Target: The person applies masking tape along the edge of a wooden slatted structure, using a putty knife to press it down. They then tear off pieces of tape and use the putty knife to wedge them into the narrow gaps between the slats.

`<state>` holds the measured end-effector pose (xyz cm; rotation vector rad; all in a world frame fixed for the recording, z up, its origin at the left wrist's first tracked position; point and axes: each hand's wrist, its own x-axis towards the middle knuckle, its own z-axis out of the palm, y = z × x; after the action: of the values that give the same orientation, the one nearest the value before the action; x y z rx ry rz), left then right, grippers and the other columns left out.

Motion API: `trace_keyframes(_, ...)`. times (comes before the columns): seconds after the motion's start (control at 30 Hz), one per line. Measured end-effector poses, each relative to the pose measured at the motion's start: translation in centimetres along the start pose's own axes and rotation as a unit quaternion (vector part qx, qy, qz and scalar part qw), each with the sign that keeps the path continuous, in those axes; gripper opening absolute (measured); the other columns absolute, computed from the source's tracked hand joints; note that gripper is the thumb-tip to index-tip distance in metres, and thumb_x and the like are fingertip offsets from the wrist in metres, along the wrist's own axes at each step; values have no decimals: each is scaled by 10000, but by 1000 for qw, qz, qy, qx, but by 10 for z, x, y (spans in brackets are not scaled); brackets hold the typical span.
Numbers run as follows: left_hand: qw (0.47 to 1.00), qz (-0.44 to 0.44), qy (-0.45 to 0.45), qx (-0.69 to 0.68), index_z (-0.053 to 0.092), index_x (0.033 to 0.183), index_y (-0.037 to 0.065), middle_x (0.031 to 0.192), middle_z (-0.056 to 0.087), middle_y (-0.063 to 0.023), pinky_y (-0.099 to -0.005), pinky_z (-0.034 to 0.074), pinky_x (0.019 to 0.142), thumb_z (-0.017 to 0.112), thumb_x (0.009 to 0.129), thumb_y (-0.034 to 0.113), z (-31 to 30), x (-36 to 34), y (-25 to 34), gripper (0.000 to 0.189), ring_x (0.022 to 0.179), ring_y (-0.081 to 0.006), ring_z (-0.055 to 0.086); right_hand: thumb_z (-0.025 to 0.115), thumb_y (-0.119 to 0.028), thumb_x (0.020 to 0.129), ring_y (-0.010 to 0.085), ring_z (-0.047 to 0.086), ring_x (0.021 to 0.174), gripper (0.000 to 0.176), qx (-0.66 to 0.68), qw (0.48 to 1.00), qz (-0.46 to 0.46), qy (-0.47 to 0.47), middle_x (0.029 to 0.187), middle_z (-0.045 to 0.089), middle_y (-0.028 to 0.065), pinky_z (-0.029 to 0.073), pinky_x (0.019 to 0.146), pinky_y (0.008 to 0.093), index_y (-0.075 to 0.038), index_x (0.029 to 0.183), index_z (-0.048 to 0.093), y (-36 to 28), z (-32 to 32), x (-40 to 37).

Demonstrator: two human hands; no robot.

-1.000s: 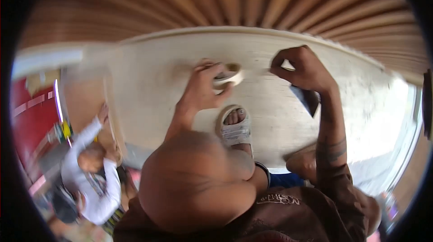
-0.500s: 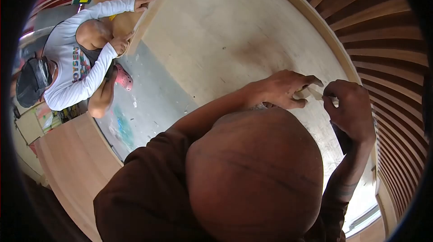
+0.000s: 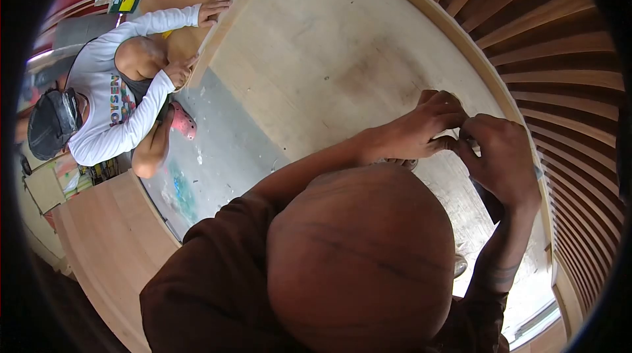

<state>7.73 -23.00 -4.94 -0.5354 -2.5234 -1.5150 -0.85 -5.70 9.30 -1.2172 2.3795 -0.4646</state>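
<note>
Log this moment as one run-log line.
hands: left hand and right hand meet, grips closed, contents hidden | under: plywood panel near its curved edge | nearby: co-worker crouched at panel edge

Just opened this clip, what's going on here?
A person bends over a pale wooden panel, with both hands meeting near its curved rim. The left hand and right hand pinch their fingers together at one spot. What they grip is hidden. A dark object shows under the right hand. At the upper left, a co-worker in a white long-sleeved top crouches with both hands at the panel's other edge.
</note>
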Motion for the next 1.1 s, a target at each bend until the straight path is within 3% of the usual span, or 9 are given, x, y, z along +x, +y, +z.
trace_keyframes(0.07,999,-9,9,-39,749,1193,115,1319,677,-83,-481,379,1135,891,844,160,4,0,-4,380,1205,-305,614,767,-97,844,344,728,805,90,-4,1000,2,13,881,732,147,569,774,462,-39,911,748,4,-2,-4)
trace_keyframes(0.13,998,2,21,-61,767,1088,122,1126,746,-36,-451,403,1095,885,849,127,4,1,-3,267,1143,-251,648,770,-85,837,343,728,802,91,-7,1000,4,24,882,731,146,569,770,458,-38,912,748,6,-4,-8)
trace_keyframes(0.23,998,21,41,-46,762,1029,115,1075,753,-20,-431,412,1068,873,873,123,1,2,2,192,1096,-233,669,760,-63,831,338,719,791,91,21,999,3,30,873,723,145,571,773,445,-31,916,746,9,-6,-11)
trace_keyframes(0.47,989,-2,29,-145,752,1019,99,1088,752,-21,-432,409,1073,837,925,103,-10,7,12,127,1078,-242,675,796,16,798,285,760,764,135,98,992,-23,74,889,745,121,584,701,390,-24,919,754,15,-7,-16)
trace_keyframes(0.7,965,34,31,-259,709,1079,32,1081,722,-110,-426,464,998,694,1014,44,-19,16,14,68,1059,-267,666,812,67,793,263,767,799,176,148,977,-74,135,893,757,104,588,698,383,-26,933,758,16,-9,-17)
trace_keyframes(0.87,927,-39,14,-374,678,1136,-12,1093,693,-93,-338,537,828,598,1069,35,-10,13,11,114,952,-184,642,827,36,782,258,750,789,204,99,975,-86,182,927,762,90,583,687,380,-39,962,769,23,6,-21)
trace_keyframes(0.93,877,-137,24,-460,677,1119,-13,1080,699,-90,-325,545,824,586,1080,50,-3,12,16,118,932,-158,647,831,27,778,258,737,772,232,82,965,-116,219,926,755,87,577,671,374,-51,992,782,23,10,-23)
trace_keyframes(1.03,846,-210,-4,-490,674,1130,-16,1065,709,-74,-312,544,857,583,1087,62,1,10,15,127,960,-138,650,837,16,787,242,732,764,238,74,968,-111,215,928,756,86,577,660,370,-51,1011,792,27,13,-29)
trace_keyframes(1.1,861,-180,-8,-476,668,1145,-15,1061,713,-67,-305,544,879,589,1093,72,3,13,11,128,978,-131,654,839,12,798,233,739,773,223,76,970,-98,212,929,762,89,583,665,368,-39,1010,794,32,12,-38)
